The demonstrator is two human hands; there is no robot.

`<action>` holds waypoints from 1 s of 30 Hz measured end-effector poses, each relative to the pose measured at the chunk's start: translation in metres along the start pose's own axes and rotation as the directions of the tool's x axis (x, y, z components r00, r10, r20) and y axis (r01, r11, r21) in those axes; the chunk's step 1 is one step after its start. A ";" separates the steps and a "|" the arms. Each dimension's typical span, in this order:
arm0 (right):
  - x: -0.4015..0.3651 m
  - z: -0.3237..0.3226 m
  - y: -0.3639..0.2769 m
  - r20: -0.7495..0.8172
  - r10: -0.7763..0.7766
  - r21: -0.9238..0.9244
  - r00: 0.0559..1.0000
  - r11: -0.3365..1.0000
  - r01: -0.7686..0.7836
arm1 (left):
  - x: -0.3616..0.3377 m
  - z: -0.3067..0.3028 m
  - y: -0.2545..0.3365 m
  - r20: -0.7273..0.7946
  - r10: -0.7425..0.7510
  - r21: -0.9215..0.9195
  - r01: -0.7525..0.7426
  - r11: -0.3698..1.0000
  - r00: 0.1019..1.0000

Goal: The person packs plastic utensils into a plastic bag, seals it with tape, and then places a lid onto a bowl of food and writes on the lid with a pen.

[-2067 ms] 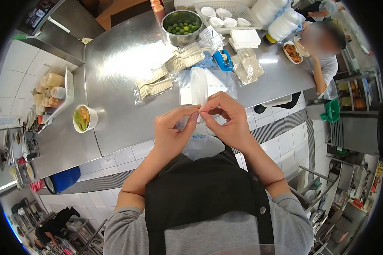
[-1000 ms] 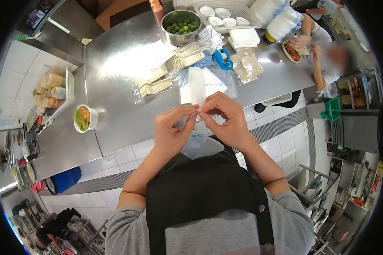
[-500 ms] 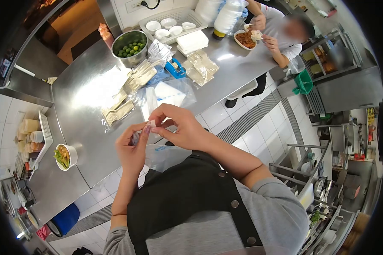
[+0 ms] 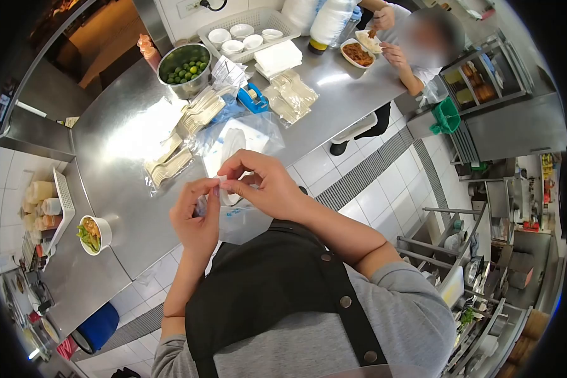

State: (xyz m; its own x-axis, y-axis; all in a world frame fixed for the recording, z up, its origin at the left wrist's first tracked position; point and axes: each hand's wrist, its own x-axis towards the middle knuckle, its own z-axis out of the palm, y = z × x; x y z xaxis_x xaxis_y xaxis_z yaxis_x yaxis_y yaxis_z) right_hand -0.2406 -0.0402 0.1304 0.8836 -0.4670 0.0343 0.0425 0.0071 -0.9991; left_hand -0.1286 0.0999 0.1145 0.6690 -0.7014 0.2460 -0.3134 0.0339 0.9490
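My left hand point(image 4: 196, 217) and my right hand point(image 4: 264, 184) meet fingertip to fingertip above the edge of the steel counter point(image 4: 126, 170). Together they pinch the top of a small clear plastic bag point(image 4: 242, 220), which hangs down between them against my black apron. A white plastic spoon point(image 4: 228, 151) pokes up behind my fingers. On the counter just beyond lie a clear bag of white napkins point(image 4: 253, 133) and packs of wooden cutlery point(image 4: 170, 160).
A steel bowl of limes point(image 4: 184, 70), a blue tape dispenser point(image 4: 252, 99), a tray of small white bowls point(image 4: 246, 34) and a bowl of food point(image 4: 91, 234) stand on the counter. Another person point(image 4: 416, 53) eats at the far right end. Tiled floor lies to my right.
The view has swung so the counter sits further left. My hands stay pinched together on the bag, shifted left and down in view. The other person has leaned toward their plate.
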 end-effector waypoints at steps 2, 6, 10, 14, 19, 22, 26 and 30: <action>-0.001 0.001 -0.001 -0.006 0.000 0.013 1.000 1.000 0.000 | -0.003 -0.002 -0.001 0.020 -0.013 0.022 0.013 1.000 1.000; -0.002 0.001 0.004 -0.016 -0.050 0.092 0.999 0.994 0.051 | -0.004 0.001 0.001 -0.015 0.041 0.017 -0.041 0.999 0.999; -0.003 -0.004 0.007 0.046 -0.063 0.173 0.997 0.983 0.054 | -0.007 -0.004 -0.001 0.007 0.035 0.012 -0.035 0.999 0.999; -0.005 -0.005 -0.002 0.046 -0.065 0.193 0.997 0.980 0.055 | -0.007 -0.005 0.005 0.006 0.035 0.033 -0.035 0.999 0.999; -0.007 -0.008 0.001 0.039 -0.078 0.201 0.996 0.977 0.069 | -0.004 -0.003 0.009 0.031 -0.012 -0.080 0.014 0.997 0.999; -0.008 -0.010 0.001 0.052 -0.111 0.201 0.992 0.975 0.099 | -0.002 -0.003 0.010 0.055 -0.043 -0.110 0.049 0.993 0.998; -0.010 -0.009 0.000 0.045 -0.100 0.215 0.994 0.973 0.088 | -0.004 -0.002 0.012 0.050 -0.073 -0.115 0.078 0.990 0.996; -0.009 -0.005 -0.001 0.005 -0.067 0.201 0.998 0.978 0.064 | -0.006 0.007 0.001 -0.027 0.027 -0.021 -0.028 0.999 0.999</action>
State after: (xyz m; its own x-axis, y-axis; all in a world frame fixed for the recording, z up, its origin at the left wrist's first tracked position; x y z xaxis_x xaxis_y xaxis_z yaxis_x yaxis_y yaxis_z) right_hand -0.2507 -0.0403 0.1311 0.8810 -0.4623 0.1009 0.1920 0.1543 -0.9692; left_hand -0.1377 0.0994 0.1129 0.6783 -0.6806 0.2771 -0.3180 0.0681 0.9456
